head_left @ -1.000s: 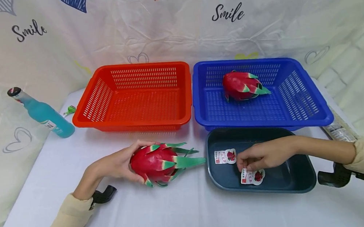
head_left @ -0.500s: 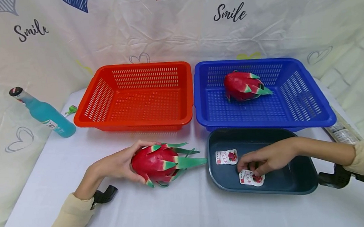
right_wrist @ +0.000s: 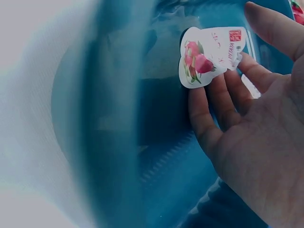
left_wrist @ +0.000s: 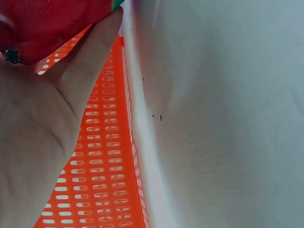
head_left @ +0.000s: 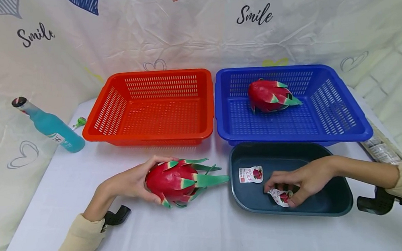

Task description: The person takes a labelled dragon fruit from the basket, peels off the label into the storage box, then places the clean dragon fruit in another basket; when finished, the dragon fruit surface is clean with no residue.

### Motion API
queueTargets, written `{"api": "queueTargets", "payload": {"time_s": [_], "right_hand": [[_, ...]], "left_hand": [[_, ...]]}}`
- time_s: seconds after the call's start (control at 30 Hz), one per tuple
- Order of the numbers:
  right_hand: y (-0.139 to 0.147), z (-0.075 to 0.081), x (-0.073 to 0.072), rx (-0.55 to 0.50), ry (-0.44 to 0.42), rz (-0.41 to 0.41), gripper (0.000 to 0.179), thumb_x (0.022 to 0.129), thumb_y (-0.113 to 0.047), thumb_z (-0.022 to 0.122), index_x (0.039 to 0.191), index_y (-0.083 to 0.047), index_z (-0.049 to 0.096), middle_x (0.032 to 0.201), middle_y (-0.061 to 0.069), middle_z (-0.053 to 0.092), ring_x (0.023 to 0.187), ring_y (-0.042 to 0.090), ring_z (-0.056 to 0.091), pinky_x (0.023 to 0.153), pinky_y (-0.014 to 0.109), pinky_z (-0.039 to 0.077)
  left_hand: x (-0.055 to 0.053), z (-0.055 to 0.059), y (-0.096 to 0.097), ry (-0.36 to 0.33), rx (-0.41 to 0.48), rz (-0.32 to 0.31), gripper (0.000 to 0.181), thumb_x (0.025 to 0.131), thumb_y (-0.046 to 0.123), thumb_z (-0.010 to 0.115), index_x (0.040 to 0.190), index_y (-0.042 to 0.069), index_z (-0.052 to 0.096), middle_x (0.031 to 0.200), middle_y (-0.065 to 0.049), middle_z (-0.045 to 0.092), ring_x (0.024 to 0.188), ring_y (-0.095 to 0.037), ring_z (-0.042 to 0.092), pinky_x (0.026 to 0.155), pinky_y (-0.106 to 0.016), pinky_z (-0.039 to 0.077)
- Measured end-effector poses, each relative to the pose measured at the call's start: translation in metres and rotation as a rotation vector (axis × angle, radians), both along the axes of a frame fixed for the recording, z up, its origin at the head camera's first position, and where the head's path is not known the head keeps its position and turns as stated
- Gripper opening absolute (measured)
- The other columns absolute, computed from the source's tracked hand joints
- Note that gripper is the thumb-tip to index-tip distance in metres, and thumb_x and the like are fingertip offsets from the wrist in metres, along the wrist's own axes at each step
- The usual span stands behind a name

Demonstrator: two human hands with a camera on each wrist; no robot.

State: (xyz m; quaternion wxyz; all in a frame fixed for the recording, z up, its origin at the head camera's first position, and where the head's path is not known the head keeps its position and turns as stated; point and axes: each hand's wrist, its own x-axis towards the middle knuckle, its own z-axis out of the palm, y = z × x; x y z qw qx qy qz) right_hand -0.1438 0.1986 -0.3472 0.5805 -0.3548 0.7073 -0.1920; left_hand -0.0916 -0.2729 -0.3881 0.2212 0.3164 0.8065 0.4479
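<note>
My left hand (head_left: 137,182) grips a red dragon fruit (head_left: 170,181) with green leaf tips on the white table, fingers over its far side and thumb on its near side. One long leaf points at the rim of a dark teal tray (head_left: 325,210). Inside that tray my right hand (head_left: 309,179) pinches a white dragon fruit label (head_left: 280,198), which bends between thumb and fingers. In the right wrist view the label (right_wrist: 209,54) shows a pitaya picture and lies against the fingertips. A second label (head_left: 251,175) lies flat at the tray's left.
Behind the tray stands a blue basket (head_left: 336,136) holding another dragon fruit (head_left: 269,96). A red basket (head_left: 151,140) is to its left. At far left are a bottle of blue drink (head_left: 57,129) and a small green item (head_left: 80,121). A clear packet (head_left: 381,148) lies at right.
The label under my right hand has gone from lying flat to bent and partly raised, as the fingers and thumb closed on it. My left hand and its dragon fruit stay in place.
</note>
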Motion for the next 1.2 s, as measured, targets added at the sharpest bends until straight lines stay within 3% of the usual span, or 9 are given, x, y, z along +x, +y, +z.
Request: {"api": "queueTargets", "payload": {"time_s": [0.2,0.43,0.63,0.8,1.07,1.2], "right_hand": [[0.003,-0.002,0.002,-0.029,0.024,-0.016,0.053,0.094,-0.032,0.059,0.142,-0.029,0.036,0.135,-0.002,0.036,0.12,0.007,0.039,0.098,0.023,0.046],[0.004,-0.007,0.004,-0.164,0.092,-0.078,0.049,0.096,-0.024,0.058,0.143,-0.021,0.042,0.131,0.007,0.035,0.11,0.008,0.049,0.089,0.021,0.051],[0.003,-0.008,0.008,-0.18,0.146,-0.083,0.06,0.095,-0.028,0.06,0.149,-0.026,0.034,0.124,0.002,0.042,0.102,0.01,0.05,0.083,0.022,0.05],[0.004,-0.009,0.015,-0.229,0.187,-0.094,0.058,0.096,-0.028,0.06,0.148,-0.024,0.035,0.123,0.002,0.045,0.099,0.012,0.052,0.078,0.021,0.051],[0.005,-0.011,0.025,-0.236,0.383,-0.025,0.059,0.094,-0.04,0.06,0.147,-0.031,0.035,0.134,-0.005,0.045,0.118,0.01,0.046,0.098,0.027,0.051],[0.007,-0.011,0.026,-0.234,0.403,-0.023,0.061,0.093,-0.041,0.061,0.147,-0.031,0.034,0.136,-0.006,0.044,0.12,0.01,0.046,0.1,0.027,0.05]], "left_hand": [[0.0,-0.001,0.0,0.0,0.004,-0.002,0.091,0.072,0.027,0.086,0.142,0.027,0.028,0.144,0.004,0.041,0.132,-0.023,0.041,0.088,-0.028,0.057],[0.001,0.001,-0.001,0.005,0.003,0.0,0.091,0.072,0.027,0.086,0.142,0.027,0.028,0.144,0.004,0.04,0.132,-0.024,0.041,0.088,-0.028,0.057],[0.001,0.001,0.0,0.002,-0.005,0.007,0.092,0.071,0.028,0.087,0.142,0.028,0.028,0.144,0.006,0.04,0.133,-0.023,0.04,0.087,-0.027,0.056],[0.001,0.0,0.0,0.0,-0.005,0.005,0.093,0.071,0.028,0.087,0.142,0.027,0.028,0.144,0.006,0.04,0.133,-0.023,0.04,0.087,-0.027,0.056],[0.001,0.001,0.0,-0.003,0.001,0.005,0.092,0.071,0.028,0.086,0.142,0.026,0.028,0.143,0.006,0.041,0.133,-0.023,0.04,0.087,-0.028,0.057],[0.0,0.001,0.0,-0.004,0.002,0.003,0.092,0.071,0.027,0.086,0.142,0.024,0.028,0.143,0.005,0.041,0.132,-0.023,0.041,0.087,-0.028,0.057]]}}
